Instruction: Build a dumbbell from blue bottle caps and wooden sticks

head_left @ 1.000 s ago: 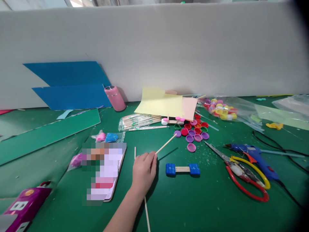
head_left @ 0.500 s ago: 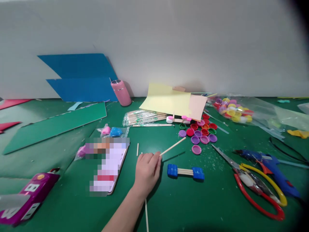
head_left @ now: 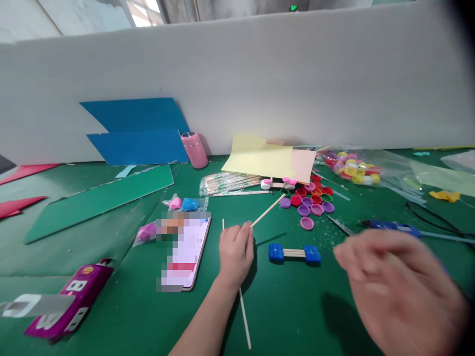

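Note:
My left hand (head_left: 237, 247) is closed on a thin wooden stick (head_left: 267, 210), which slants up to the right. A second wooden stick (head_left: 244, 319) emerges below my left hand and lies on the table; the hand and wrist hide its upper part. The end of a pale stick (head_left: 223, 224) shows just beyond my knuckles. My right hand (head_left: 397, 282) is raised at the right, smeared by motion, over the scissors (head_left: 339, 226), whose handles it hides. Between the hands lies a piece of several short sticks joined to blue clay-like blocks (head_left: 294, 253).
A phone (head_left: 187, 257) and a purple device (head_left: 72, 304) lie left. Coloured bottle caps (head_left: 307, 223), bagged sticks (head_left: 232, 183) and yellow paper (head_left: 260, 155) are ahead. A blue glue gun (head_left: 393, 227) lies behind my right hand. A pink bottle (head_left: 195, 151) stands by the white partition (head_left: 297, 79).
My right hand has come into view from the right, over the scissors. My left hand still holds the stick. The camera view has shifted, showing the space above the partition.

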Demonstrator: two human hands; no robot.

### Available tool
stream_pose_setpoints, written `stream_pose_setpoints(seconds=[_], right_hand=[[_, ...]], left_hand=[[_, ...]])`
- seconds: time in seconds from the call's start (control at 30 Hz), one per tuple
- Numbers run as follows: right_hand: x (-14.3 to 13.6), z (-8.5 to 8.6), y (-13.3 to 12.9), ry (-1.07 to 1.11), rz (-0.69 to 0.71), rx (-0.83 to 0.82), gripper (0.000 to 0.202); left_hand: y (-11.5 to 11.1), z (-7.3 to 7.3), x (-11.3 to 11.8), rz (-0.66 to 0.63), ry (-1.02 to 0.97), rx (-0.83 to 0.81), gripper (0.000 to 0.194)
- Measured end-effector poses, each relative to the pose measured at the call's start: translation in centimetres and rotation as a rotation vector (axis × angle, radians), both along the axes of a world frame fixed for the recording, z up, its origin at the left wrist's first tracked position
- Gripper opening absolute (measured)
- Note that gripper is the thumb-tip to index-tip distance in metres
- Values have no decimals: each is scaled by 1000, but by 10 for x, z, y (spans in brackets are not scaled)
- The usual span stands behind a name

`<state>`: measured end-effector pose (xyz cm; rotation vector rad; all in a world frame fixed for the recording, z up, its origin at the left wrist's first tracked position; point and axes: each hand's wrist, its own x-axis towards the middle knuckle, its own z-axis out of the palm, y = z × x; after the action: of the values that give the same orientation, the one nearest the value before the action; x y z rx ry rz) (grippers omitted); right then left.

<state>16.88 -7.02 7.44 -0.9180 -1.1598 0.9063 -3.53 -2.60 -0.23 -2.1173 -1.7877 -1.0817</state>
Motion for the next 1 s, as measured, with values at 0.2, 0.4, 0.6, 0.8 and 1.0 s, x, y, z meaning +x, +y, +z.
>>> stream_pose_setpoints(seconds=[0.2, 0.4, 0.6, 0.8, 1.0], right_hand=[[-34, -8, 35, -39, 238, -285, 33], [-39, -17, 49, -78, 343, -301, 32], [-43, -21, 59, -224, 311, -260, 19], [-25, -31, 72, -27, 153, -308, 19], [-8, -34, 80, 234, 85, -315, 19]], left_hand=[[-5, 4, 5, -81, -76, 37, 23], [-12, 6, 9, -181, -62, 52, 25], [-12, 6, 10, -248, -78, 62, 24], [-8, 7, 5, -224, -183, -7, 20], [-12, 15, 11, -274, -393, -159, 20]])
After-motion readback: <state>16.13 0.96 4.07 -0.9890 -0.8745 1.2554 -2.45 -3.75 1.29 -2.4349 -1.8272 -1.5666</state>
